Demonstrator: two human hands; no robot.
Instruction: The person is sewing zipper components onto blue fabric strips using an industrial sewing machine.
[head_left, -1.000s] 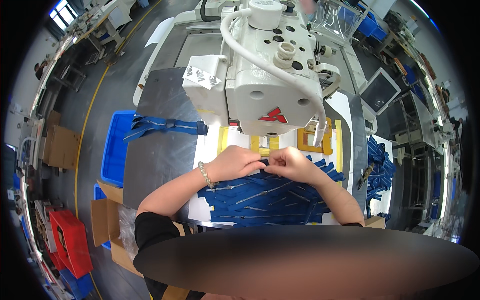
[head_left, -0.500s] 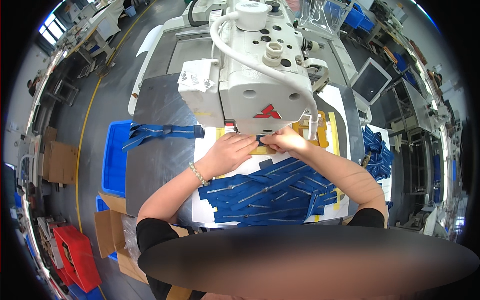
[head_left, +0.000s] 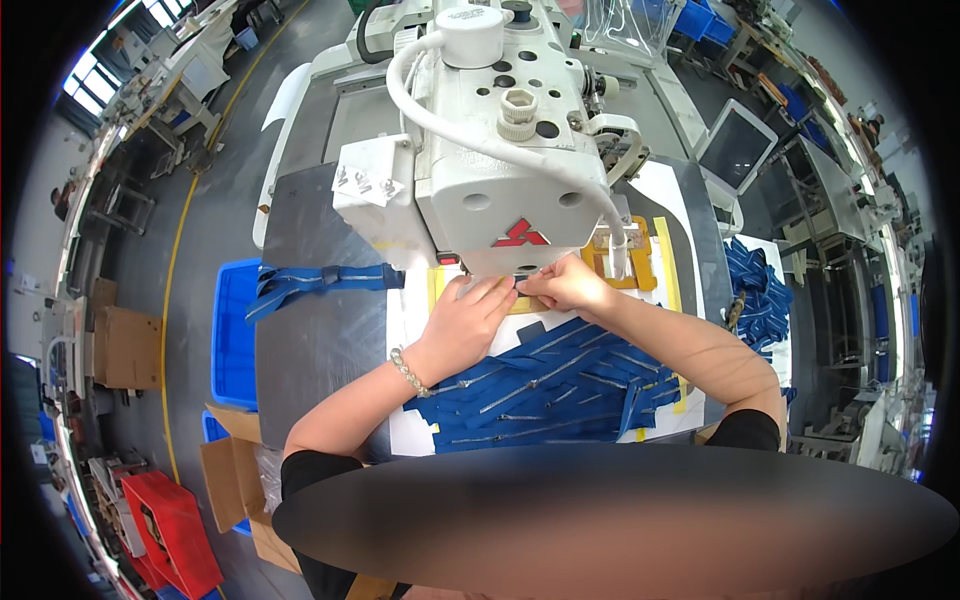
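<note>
Under the head of a white industrial sewing machine (head_left: 515, 195), my two hands meet at a yellow template plate (head_left: 525, 305). My left hand (head_left: 465, 325), with a bead bracelet at its wrist, lies with fingers stretched out over the plate's left part. Fingers bent in a pinch, my right hand (head_left: 568, 284) holds a small dark blue fabric piece (head_left: 518, 285), mostly hidden by the fingertips. Right below my hands, many blue zipper strips (head_left: 540, 390) with metal teeth lie spread in overlapping layers on a white sheet (head_left: 408, 433).
A bundle of blue zippers (head_left: 325, 278) lies left on the metal table (head_left: 320, 370). Another zipper heap (head_left: 757, 295) is at the right. A yellow frame (head_left: 645, 270) sits beside the machine head. Blue bin (head_left: 235, 335), cardboard box (head_left: 228, 470) and red crate (head_left: 180, 530) stand left.
The view has shifted slightly, so the machine appears further left. My left hand's fingers have drawn a little closer to the right fingertips. My right hand keeps its pinch.
</note>
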